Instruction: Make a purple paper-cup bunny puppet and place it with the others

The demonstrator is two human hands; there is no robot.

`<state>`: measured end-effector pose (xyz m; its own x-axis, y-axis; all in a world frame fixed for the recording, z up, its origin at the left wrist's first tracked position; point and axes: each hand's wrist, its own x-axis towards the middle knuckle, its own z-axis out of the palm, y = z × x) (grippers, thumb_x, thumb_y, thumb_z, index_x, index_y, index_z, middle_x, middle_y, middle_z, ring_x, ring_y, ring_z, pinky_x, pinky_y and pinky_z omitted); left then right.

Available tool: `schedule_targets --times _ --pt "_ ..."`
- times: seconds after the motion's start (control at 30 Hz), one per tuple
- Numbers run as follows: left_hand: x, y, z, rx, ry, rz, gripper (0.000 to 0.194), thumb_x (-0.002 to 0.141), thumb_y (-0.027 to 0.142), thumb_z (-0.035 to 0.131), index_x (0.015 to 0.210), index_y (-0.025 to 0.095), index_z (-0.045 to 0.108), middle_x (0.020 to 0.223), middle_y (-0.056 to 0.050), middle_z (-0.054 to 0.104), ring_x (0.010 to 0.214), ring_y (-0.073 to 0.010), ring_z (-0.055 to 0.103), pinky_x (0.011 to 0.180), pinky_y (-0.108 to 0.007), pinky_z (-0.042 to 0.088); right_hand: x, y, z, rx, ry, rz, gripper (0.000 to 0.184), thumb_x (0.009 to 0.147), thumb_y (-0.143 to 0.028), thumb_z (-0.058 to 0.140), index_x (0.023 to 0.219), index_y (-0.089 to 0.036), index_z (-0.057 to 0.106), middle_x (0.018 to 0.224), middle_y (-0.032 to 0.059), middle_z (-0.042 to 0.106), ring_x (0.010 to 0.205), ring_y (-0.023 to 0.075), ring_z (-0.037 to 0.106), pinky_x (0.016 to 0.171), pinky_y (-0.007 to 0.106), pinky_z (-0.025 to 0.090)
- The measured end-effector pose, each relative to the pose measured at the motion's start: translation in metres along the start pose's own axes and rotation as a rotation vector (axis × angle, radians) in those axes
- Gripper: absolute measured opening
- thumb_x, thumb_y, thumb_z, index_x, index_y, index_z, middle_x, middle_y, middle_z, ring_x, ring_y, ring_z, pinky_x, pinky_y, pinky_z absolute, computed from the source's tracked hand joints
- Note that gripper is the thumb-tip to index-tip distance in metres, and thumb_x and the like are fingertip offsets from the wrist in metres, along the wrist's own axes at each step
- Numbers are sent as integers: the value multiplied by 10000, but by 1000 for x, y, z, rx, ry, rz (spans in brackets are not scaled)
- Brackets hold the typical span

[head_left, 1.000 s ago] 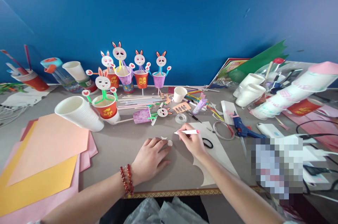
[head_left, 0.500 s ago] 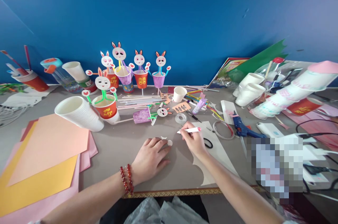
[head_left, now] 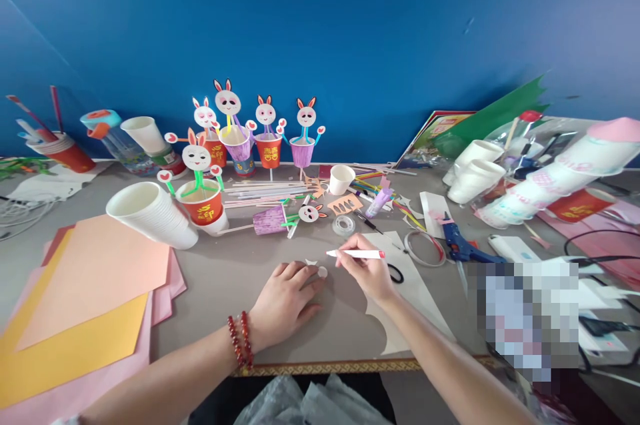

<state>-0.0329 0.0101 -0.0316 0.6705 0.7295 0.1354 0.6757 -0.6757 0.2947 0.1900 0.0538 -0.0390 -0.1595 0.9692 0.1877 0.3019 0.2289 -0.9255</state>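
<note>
My left hand [head_left: 289,298] lies palm down on the grey table, its fingers stretched out flat. Its fingertips rest at the edge of a small white paper disc [head_left: 323,272], and a small white paper scrap [head_left: 311,262] is beside them. In my right hand [head_left: 365,268] is a white marker [head_left: 356,254] with a red end, pinched between thumb and fingers. The marker's tip points left, just above and apart from the disc. Under the right wrist lies a cut white paper sheet [head_left: 400,318], with a black scissors handle [head_left: 395,273] showing beside the hand.
Rabbit figures stand in paper cups [head_left: 271,150] along the blue wall; one purple cup [head_left: 269,219] lies sideways. Stacked cups [head_left: 150,211] and coloured paper [head_left: 95,278] are on the left. Clear tape [head_left: 343,225], a blue glue gun [head_left: 465,245] and a power strip [head_left: 600,338] sit rightward.
The marker has drawn back right a little, then come left again and now lies flatter, its tip nearer the disc. My left hand stays in place.
</note>
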Motion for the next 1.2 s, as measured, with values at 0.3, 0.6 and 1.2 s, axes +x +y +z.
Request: schedule_targets --times 0.3,0.6,1.2 --pt "1 1 -3 5 -23 -3 382 978 411 499 1313 240 566 1373 -75 567 1195 -277 503 977 -440 422 5 8 -2 -142 16 -19 259 903 -371 595 703 -237 502 600 -23 582 529 150 516 528 265 391" --pt "1 0 -1 -8 -21 -6 390 981 423 492 1314 238 571 1396 -70 554 1209 -286 492 982 -448 419 6 11 -7 -161 85 24 235 852 -271 584 657 -243 454 500 -51 495 450 132 419 462 255 317" --pt "1 1 -2 2 -29 -8 387 982 426 486 1308 234 568 1375 -67 564 1187 -283 506 980 -446 425 5 11 -3 -110 -2 -12 253 931 -385 599 743 -231 529 633 -23 604 548 147 535 554 256 406"
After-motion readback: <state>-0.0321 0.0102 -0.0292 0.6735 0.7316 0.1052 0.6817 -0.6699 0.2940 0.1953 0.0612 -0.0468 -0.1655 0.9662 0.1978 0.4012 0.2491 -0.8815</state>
